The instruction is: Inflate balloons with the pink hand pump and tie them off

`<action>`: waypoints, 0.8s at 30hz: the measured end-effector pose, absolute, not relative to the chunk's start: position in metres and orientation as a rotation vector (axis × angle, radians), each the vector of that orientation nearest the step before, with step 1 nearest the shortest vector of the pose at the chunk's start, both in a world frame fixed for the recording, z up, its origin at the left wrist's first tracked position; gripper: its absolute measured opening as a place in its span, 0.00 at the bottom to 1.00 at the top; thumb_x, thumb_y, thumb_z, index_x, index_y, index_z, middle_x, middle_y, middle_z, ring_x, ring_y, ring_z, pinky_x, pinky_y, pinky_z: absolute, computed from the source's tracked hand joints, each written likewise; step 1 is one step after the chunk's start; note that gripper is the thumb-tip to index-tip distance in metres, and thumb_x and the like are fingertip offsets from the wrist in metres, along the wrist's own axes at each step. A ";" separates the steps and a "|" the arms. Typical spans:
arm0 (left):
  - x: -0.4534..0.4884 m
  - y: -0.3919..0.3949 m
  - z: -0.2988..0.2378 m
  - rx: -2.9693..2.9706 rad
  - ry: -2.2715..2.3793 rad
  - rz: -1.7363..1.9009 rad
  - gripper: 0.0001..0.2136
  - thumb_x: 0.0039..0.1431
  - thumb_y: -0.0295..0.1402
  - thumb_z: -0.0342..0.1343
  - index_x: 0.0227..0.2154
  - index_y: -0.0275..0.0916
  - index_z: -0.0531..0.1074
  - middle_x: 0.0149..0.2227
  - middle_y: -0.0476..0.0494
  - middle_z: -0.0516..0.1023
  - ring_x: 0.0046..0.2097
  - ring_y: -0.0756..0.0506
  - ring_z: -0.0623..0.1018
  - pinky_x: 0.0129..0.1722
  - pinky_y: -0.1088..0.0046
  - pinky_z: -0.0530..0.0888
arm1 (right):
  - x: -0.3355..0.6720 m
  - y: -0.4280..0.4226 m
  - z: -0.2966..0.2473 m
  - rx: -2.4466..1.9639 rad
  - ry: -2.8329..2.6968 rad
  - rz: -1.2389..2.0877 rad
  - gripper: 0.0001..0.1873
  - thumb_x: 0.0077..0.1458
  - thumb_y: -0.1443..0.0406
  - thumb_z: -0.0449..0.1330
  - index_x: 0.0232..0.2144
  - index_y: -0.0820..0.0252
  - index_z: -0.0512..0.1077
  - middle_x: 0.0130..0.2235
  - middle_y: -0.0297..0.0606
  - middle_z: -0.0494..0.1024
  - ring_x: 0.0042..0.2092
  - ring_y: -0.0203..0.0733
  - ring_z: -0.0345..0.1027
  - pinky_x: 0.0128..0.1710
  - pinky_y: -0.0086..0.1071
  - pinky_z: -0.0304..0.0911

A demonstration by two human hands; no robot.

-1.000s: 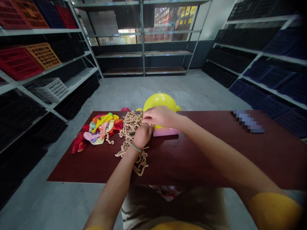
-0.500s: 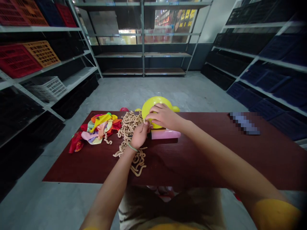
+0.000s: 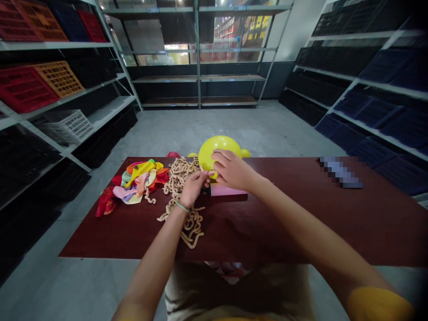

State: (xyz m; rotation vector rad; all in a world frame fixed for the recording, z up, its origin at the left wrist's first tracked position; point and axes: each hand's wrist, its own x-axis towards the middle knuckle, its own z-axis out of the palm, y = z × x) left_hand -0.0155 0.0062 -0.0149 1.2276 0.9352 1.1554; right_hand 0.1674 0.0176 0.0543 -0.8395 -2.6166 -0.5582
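A blown-up yellow balloon [image 3: 210, 149] rests at the far middle of the dark red table [image 3: 301, 223]. My right hand [image 3: 232, 170] lies against its near side, fingers curled round its neck. My left hand [image 3: 193, 186] is closed in a pinch at the same spot, its fingertips meeting those of the right hand. What the fingers pinch is too small to make out. A pink tube-shaped object [image 3: 227, 191] lies on the table just under my right hand. A pile of tan rope-like strands [image 3: 182, 178] sits beneath my left wrist.
A heap of limp coloured balloons [image 3: 137, 183] lies at the table's left. A blurred-out object [image 3: 340, 171] sits at the far right. Metal shelves with red, orange and white crates [image 3: 50, 84] line the left; dark crates [image 3: 368, 89] fill the right shelves.
The yellow balloon has shrunk back lower behind my hands. My left hand rose from the strands to meet my right at the balloon's neck.
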 end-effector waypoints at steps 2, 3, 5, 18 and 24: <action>-0.014 0.006 -0.016 1.182 0.889 1.138 0.17 0.53 0.47 0.62 0.26 0.36 0.72 0.26 0.50 0.72 0.26 0.53 0.68 0.29 0.77 0.66 | 0.170 0.008 0.044 -0.877 -2.554 -0.551 0.10 0.57 0.63 0.57 0.39 0.62 0.73 0.53 0.49 0.70 0.62 0.57 0.54 0.59 0.51 0.57; -0.014 0.006 -0.016 1.180 0.878 1.130 0.16 0.52 0.46 0.63 0.27 0.36 0.73 0.27 0.50 0.72 0.26 0.54 0.68 0.29 0.77 0.66 | 0.171 0.003 0.039 -0.896 -2.515 -0.541 0.10 0.57 0.63 0.56 0.38 0.62 0.73 0.52 0.49 0.70 0.62 0.57 0.54 0.60 0.52 0.57; -0.013 0.005 -0.015 1.199 0.876 1.116 0.15 0.51 0.45 0.64 0.28 0.36 0.73 0.26 0.51 0.71 0.26 0.54 0.68 0.29 0.78 0.66 | 0.175 -0.004 0.028 -0.926 -2.422 -0.507 0.08 0.57 0.65 0.56 0.37 0.61 0.73 0.52 0.49 0.70 0.62 0.56 0.55 0.61 0.53 0.58; -0.011 0.000 -0.024 1.745 1.015 1.026 0.10 0.60 0.41 0.57 0.31 0.39 0.68 0.28 0.50 0.71 0.31 0.50 0.70 0.34 0.74 0.68 | 0.185 -0.009 -0.013 -0.955 -1.994 -0.044 0.08 0.64 0.63 0.55 0.37 0.52 0.75 0.57 0.37 0.71 0.67 0.46 0.51 0.67 0.56 0.46; -0.010 -0.009 -0.023 2.051 1.094 0.971 0.09 0.64 0.38 0.53 0.30 0.40 0.67 0.28 0.50 0.72 0.31 0.49 0.70 0.35 0.74 0.66 | 0.184 -0.015 -0.021 -1.000 -1.991 -0.102 0.09 0.64 0.63 0.55 0.39 0.51 0.76 0.60 0.36 0.69 0.68 0.45 0.48 0.69 0.54 0.42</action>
